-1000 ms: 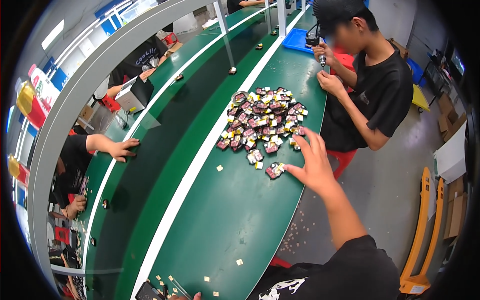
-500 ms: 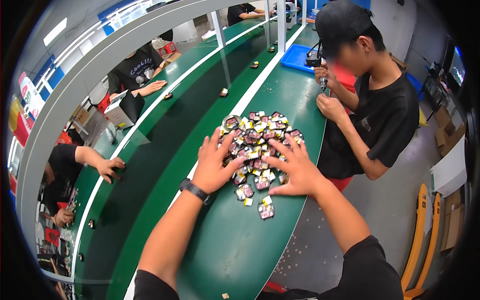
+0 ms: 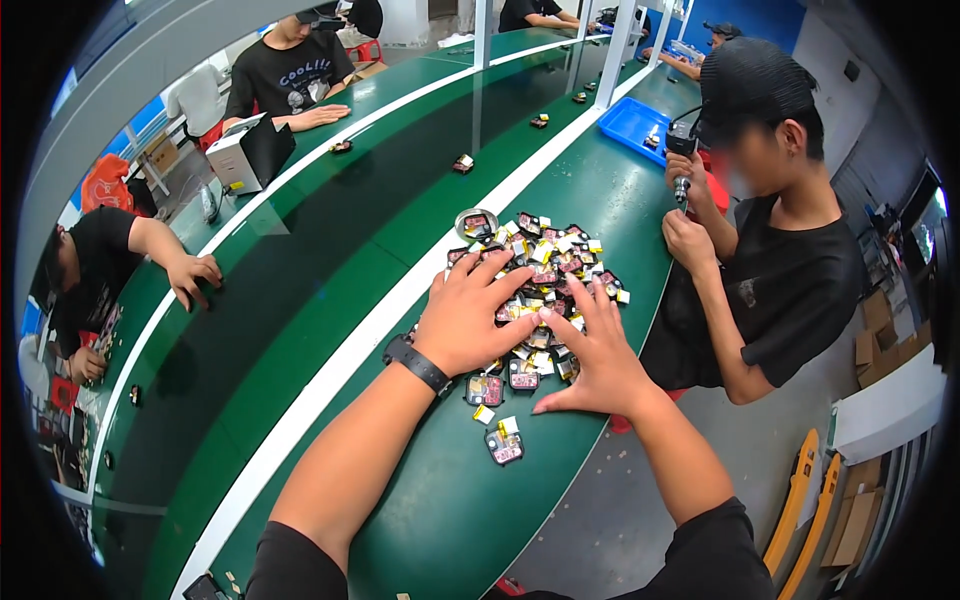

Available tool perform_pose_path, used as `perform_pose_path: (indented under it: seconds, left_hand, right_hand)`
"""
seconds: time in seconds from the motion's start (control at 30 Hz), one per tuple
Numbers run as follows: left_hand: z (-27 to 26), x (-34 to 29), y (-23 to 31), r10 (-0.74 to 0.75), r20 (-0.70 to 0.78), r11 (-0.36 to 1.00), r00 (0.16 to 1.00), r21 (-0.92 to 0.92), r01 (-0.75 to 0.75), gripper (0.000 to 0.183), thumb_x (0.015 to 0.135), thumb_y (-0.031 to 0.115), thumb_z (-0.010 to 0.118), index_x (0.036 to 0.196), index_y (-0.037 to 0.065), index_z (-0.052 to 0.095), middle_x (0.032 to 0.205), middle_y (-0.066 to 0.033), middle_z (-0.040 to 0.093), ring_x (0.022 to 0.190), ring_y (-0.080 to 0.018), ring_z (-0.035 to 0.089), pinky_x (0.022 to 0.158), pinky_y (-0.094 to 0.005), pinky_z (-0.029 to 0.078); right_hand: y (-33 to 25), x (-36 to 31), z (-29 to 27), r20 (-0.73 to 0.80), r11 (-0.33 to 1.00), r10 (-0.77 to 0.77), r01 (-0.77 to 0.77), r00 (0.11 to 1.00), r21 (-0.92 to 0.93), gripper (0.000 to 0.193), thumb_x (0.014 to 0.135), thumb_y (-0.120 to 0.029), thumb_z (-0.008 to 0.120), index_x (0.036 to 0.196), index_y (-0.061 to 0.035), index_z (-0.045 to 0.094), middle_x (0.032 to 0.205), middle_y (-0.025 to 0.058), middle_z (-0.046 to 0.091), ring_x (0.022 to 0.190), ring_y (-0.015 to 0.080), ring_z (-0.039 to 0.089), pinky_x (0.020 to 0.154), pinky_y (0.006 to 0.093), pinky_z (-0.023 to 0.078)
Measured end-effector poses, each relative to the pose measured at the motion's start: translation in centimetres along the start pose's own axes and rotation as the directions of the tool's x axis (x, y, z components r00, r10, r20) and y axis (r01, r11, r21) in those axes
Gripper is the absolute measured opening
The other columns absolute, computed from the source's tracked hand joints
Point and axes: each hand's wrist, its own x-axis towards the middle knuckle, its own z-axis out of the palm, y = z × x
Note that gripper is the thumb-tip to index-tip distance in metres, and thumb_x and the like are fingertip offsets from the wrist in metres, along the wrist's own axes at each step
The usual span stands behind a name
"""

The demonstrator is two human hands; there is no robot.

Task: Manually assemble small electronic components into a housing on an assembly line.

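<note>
Head view: on the long, glossy green tabletop (image 3: 430, 505), just right of a straight white strip (image 3: 390, 298), a loose heap of small black-cased electronic modules (image 3: 572, 262) with pinkish inner faces and white-and-yellow tabs. Heap partly covered, so exact outline impossible to tell; long axis, as far as visible, running away from the wearer; single modules turned every which way. At the near end, a stray rounded-square module (image 3: 505, 445), slightly tilted, tab toward the far side; just beyond, another black-cased module (image 3: 484, 389), white tab toward the wearer. Over the heap's left side, the bare left hand (image 3: 468, 318), palm down, fingers spread wide; around the right side, the bare right hand (image 3: 608, 362), fingers likewise wide, thumb out toward the tabletop; any grip under either palm impossible to tell. On the left wrist, a black-strapped watch (image 3: 418, 363). At the heap's far left corner, a round metal dish (image 3: 460, 227) with one module inside. Farther out, a bright blue plastic tray (image 3: 622, 125) and, to the right, a co-worker in a black cap (image 3: 800, 265) with a handheld tool (image 3: 682, 188).
</note>
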Motion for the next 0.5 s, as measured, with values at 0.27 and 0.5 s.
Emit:
perform_pose_path:
  seconds: [0.27,0.5]
  left_hand:
    - [-0.3,-1.5,2.0,-0.034,0.023,0.994,0.999,-0.101,0.036,0.057,0.090,0.049,0.068,0.140,0.020,0.066,0.154,-0.0091,0.054,0.138,-0.0402,0.049,0.114,-0.0568,0.040]
    - [-1.3,-4.8,2.1,-0.059,-0.024,0.984,0.998,-0.167,0.055,0.054,0.089,0.046,0.069,0.136,0.019,0.069,0.151,-0.0101,0.057,0.132,-0.0397,0.052,0.113,-0.0509,0.042]
  right_hand:
    - [0.3,-0.8,0.3,0.066,0.998,-0.032,0.036,0.997,-0.058,0.122,0.057,-0.067,0.093,0.158,-0.0215,0.040,0.164,0.0239,0.031,0.151,0.0569,0.023,0.115,0.0765,0.025]
    - [-1.7,-1.7,1.4,0.132,0.998,-0.046,0.041,0.990,0.037,0.134,0.052,-0.064,0.097,0.162,-0.0232,0.034,0.168,0.0255,0.023,0.154,0.0585,0.015,0.119,0.0726,0.023]
